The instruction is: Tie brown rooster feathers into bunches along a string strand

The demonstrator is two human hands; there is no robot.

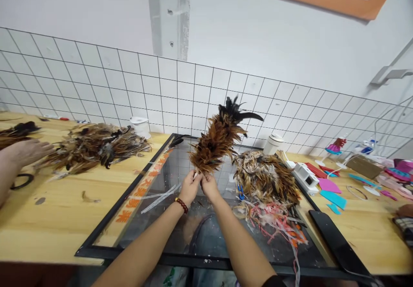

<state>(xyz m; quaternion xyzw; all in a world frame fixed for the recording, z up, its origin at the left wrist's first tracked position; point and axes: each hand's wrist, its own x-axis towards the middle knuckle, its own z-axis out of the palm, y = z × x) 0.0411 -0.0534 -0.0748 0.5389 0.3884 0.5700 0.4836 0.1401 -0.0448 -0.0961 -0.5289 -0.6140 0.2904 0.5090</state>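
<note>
Both hands meet at the lower end of a feather duster (215,143), which tilts up and to the right in front of the wire grid. Its feathers are brown, with black ones at the tip. My left hand (189,188), a beaded bracelet on its wrist, has its fingers closed on the duster's base. My right hand (209,187) pinches the same spot from the other side. The exact grip of the fingertips is small and partly hidden. Below lies a black-framed glass panel (155,231), and a pile of brown feathers (267,175) rests on its right side.
Another person's hand (29,151) reaches in at left beside a second feather heap (97,145). Pink and white strips (274,218) lie near a dark phone (338,239). A white power strip (305,177) and coloured pieces (334,199) are at right. Clear strips (159,199) lie left.
</note>
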